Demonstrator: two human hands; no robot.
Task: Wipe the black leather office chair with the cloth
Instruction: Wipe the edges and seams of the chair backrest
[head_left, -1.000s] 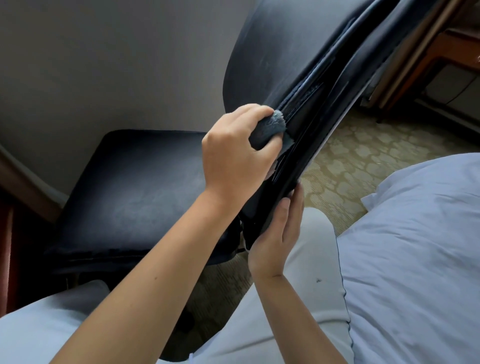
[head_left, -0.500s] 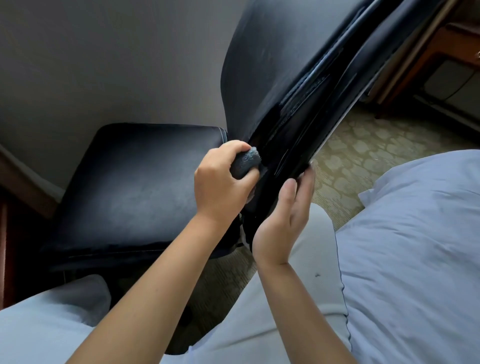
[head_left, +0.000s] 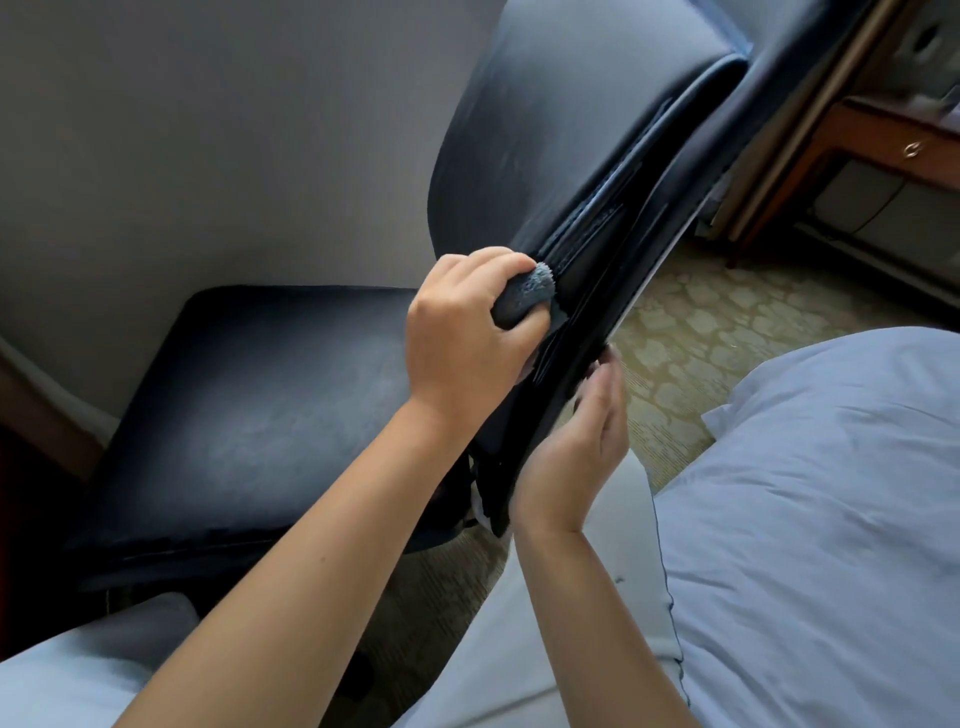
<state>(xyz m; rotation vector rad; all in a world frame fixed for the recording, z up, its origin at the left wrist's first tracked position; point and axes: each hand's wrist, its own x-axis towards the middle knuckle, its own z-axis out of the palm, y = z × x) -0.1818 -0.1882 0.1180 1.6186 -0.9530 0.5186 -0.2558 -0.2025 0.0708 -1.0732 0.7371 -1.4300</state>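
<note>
Our left hand (head_left: 467, 332) grips one balled cloth (head_left: 524, 301) against the side edge of the chair (head_left: 545, 130) backrest; our right hand (head_left: 576, 447), fingers relaxed, steadies the backrest's rear edge.

Dim, soft daylight from right; sheen streaks on chair backrest (head_left: 613, 291); wide-angle bending at edges; upper-right corner blurred.

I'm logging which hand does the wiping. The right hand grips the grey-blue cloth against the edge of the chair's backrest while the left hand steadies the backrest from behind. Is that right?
Not quite: the hands are swapped. In the head view the left hand grips the cloth against the edge of the backrest, while the right hand steadies the backrest from behind.
</note>
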